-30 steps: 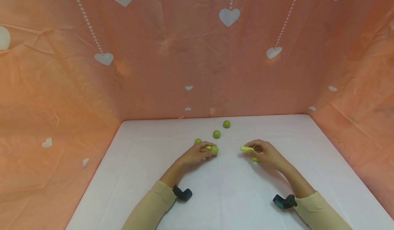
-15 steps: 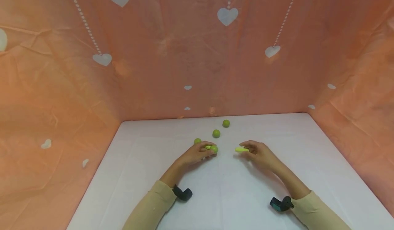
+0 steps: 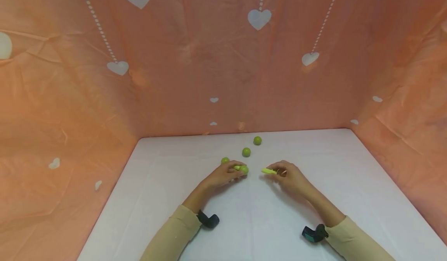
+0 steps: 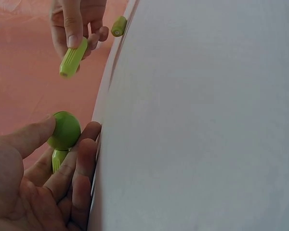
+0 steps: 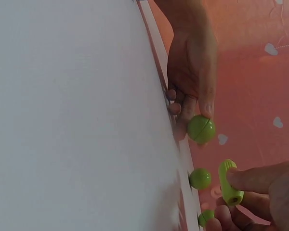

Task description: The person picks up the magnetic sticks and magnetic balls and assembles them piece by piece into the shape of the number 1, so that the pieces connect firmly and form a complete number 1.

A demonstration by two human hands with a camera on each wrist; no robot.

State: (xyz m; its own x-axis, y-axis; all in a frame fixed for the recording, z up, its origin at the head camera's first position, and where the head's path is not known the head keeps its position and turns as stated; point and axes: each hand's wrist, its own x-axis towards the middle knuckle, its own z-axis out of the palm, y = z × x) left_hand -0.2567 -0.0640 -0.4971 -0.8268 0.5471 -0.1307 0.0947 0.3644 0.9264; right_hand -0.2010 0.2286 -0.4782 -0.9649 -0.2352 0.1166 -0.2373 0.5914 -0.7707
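My left hand pinches a glossy green ball between thumb and fingers. A ridged light-green rod sits against the ball's underside, in the same fingers; whether the two are joined I cannot tell. To the right, my right hand pinches a second short ridged rod by thumb and fingertips, its hollow end showing. That rod points toward the left hand, with a gap between it and the ball. Beyond the right hand in the left wrist view lies another green rod, hidden in the head view.
Two loose green balls, a nearer ball and a farther ball, lie on the white table behind the hands. Another ball shows just behind the left hand. An orange cloth with white hearts encloses the table.
My right hand has moved left with its rod, nearer the left hand. The rod seen under it one second ago has dropped out of the head view. The left hand has stayed still.
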